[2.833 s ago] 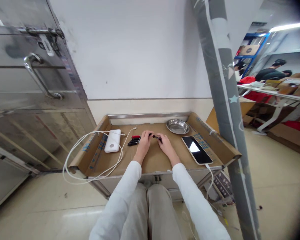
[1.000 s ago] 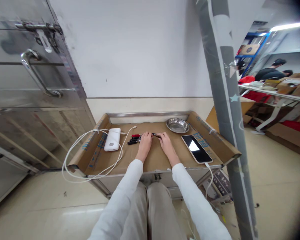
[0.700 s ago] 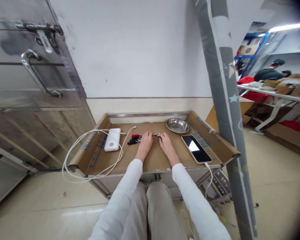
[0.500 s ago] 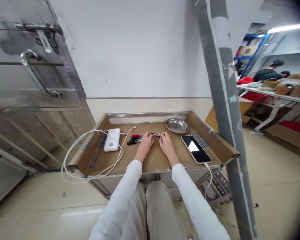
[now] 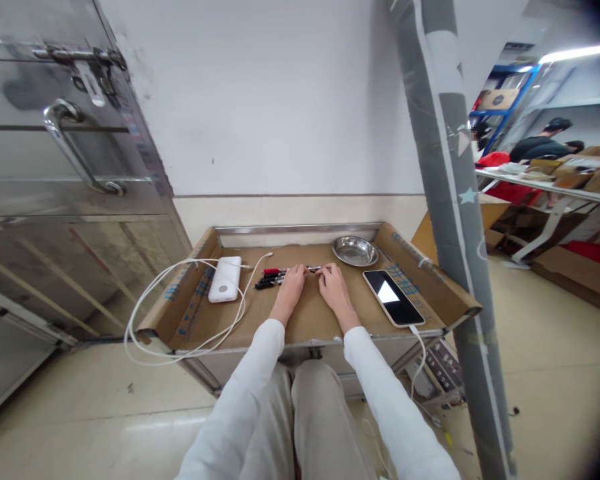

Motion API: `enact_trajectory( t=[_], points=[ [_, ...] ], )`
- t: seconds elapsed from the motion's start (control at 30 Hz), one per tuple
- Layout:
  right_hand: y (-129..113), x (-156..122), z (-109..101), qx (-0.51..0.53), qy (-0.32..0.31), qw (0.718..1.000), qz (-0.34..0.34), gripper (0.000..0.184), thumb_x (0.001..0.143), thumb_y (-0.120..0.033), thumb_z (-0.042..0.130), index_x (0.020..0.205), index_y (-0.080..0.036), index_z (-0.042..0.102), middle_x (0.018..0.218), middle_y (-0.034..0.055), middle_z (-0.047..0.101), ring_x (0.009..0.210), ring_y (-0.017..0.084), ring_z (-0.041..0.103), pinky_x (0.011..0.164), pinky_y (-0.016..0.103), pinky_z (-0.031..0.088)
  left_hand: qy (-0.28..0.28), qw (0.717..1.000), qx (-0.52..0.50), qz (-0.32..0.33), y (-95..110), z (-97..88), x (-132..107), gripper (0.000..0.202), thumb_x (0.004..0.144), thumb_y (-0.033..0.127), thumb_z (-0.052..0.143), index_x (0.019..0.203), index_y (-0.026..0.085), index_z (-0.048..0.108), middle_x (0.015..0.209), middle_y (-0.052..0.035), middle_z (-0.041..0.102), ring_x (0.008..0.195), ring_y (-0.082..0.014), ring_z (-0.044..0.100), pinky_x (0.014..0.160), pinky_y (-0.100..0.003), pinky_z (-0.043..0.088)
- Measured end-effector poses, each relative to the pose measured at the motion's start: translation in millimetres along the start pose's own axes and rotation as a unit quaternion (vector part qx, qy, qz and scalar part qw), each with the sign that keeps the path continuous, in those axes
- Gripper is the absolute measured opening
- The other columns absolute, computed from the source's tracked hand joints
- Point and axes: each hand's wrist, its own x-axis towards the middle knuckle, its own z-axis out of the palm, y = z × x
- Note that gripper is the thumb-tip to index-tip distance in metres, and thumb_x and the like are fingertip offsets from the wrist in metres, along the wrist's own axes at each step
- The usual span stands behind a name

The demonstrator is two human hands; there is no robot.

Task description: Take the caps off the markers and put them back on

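Several pens (image 5: 266, 284), black ones and one with a red end, lie side by side across the middle of the brown cardboard tabletop (image 5: 300, 323). My left hand (image 5: 294, 283) covers their middle, its fingers bent and pressed together on them. My right hand (image 5: 333, 283) is just beside it, fingers curled and fingertips at the pens' right ends. Between the two hands a short dark and white stretch of pen shows. The hands hide the rest of the pens, and how many each hand grips is not visible.
A white power bank (image 5: 225, 280) with a looping white cable (image 5: 177, 360) lies at left. At right are a round metal dish (image 5: 355, 251) and a phone (image 5: 393, 298) on a cable. A wrapped grey pole (image 5: 455, 200) stands right of the table; a person (image 5: 540, 143) sits far off.
Both hands stay at the pens with only slight finger movement. My right fingertips have shifted a little around the pens' right ends. Everything on the table keeps its place.
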Motion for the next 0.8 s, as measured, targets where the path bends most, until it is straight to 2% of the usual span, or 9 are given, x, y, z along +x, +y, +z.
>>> enact_trajectory(
  t=[0.13,0.3,0.47,0.6,0.7,0.8],
  points=[
    [0,0,0,-0.027,0.0,1.0,0.015,0.028,0.086,-0.01,0.038,0.095,-0.016,0.063,0.096,0.0107,0.055,0.09,0.022,0.051,0.084,0.036,0.042,-0.002,1.0,0.005,-0.002,0,-1.0,0,0.013,0.092,0.014,0.042,0.092,0.017,0.054,0.094,-0.0063,0.062,0.09,-0.0178,0.058,0.085,-0.033,0.042],
    [-1,0,1,-0.065,-0.03,0.997,0.022,0.028,0.086,-0.01,0.04,0.1,-0.016,0.063,0.096,0.0109,0.058,0.091,0.023,0.051,0.083,0.035,0.04,0.008,0.997,0.081,-0.019,-1,0.0,3,0.013,0.092,0.018,0.043,0.092,0.018,0.056,0.095,-0.0078,0.06,0.094,-0.0215,0.054,0.086,-0.037,0.039],
    [-2,-1,-1,-0.075,-0.03,0.997,0.011,0.028,0.087,-0.01,0.039,0.1,-0.018,0.063,0.097,0.0101,0.06,0.092,0.022,0.052,0.081,0.034,0.04,0.038,0.989,0.134,-0.041,-2,1.8,5,0.014,0.092,0.024,0.043,0.093,0.017,0.055,0.097,-0.0104,0.056,0.095,-0.025,0.05,0.084,-0.039,0.039],
    [-2,-1,-1,-0.074,-0.039,0.996,0.009,0.026,0.086,-0.011,0.041,0.098,-0.018,0.063,0.097,0.0104,0.059,0.092,0.023,0.051,0.081,0.034,0.039,0.025,0.986,0.159,-0.036,1,0.8,4,0.017,0.092,0.03,0.045,0.092,0.016,0.056,0.098,-0.0107,0.055,0.096,-0.0255,0.049,0.083,-0.039,0.039],
    [-2,-1,-1,-0.08,-0.041,0.996,0.004,0.029,0.086,-0.011,0.041,0.104,-0.018,0.062,0.099,0.0109,0.059,0.093,0.023,0.051,0.081,0.034,0.039,0.023,0.985,0.167,-0.039,5,-1.9,0,0.019,0.093,0.027,0.041,0.092,0.016,0.057,0.098,-0.0114,0.055,0.096,-0.026,0.049,0.084,-0.04,0.04],
    [-3,0,-1,-0.081,-0.052,0.995,0.009,0.031,0.086,-0.01,0.04,0.107,-0.018,0.061,0.102,0.0112,0.059,0.095,0.023,0.051,0.082,0.035,0.039,0.051,0.985,0.157,-0.053,10,-7.8,-10,0.019,0.092,0.019,0.038,0.097,0.017,0.056,0.099,-0.0112,0.055,0.096,-0.0261,0.049,0.085,-0.041,0.04]
  ],
)
